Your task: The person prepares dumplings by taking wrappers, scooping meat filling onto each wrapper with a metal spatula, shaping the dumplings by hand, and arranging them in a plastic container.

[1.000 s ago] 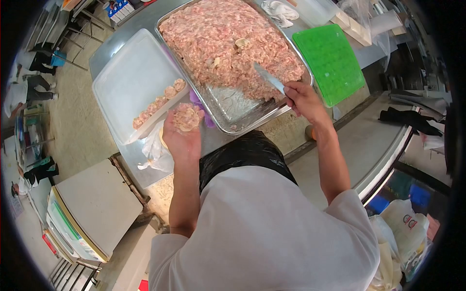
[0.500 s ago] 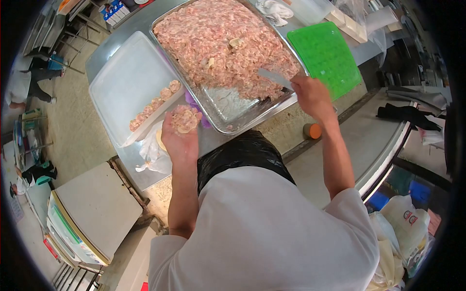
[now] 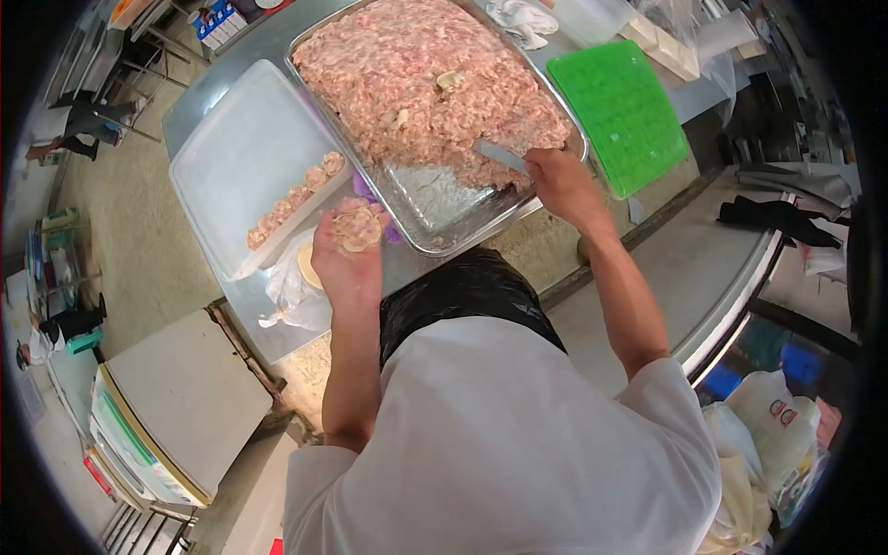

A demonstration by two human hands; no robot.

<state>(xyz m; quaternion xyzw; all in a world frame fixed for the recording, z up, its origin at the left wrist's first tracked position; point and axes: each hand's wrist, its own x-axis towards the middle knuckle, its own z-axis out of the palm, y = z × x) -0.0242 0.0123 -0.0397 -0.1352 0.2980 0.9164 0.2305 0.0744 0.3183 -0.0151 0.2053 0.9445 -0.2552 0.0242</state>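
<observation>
In my left hand (image 3: 347, 268) lies a round dumpling wrapper (image 3: 355, 228) with minced meat on it, the fingers curled around its edge. My right hand (image 3: 561, 185) grips a flat metal spreader (image 3: 502, 155), its blade over the meat at the tray's near right. Pinkish minced meat (image 3: 416, 74) fills most of the large metal tray (image 3: 430, 242), whose near corner shows bare metal. Left of the tray is a white plastic container (image 3: 236, 148) with a row of filled dumplings (image 3: 294, 202). A plastic bag (image 3: 291, 296) with pale round wrappers (image 3: 307, 266) sits beside my left hand.
A green lid or board (image 3: 620, 116) lies right of the tray. A white cloth (image 3: 523, 23) is behind it. The steel table (image 3: 277, 338) ends close to my body. A white cabinet (image 3: 185, 398) stands at the lower left, and people (image 3: 83, 125) are farther off.
My right hand has moved left and slightly down with the spreader, its blade now farther left over the meat. My left hand has barely shifted. The people in the background have moved.
</observation>
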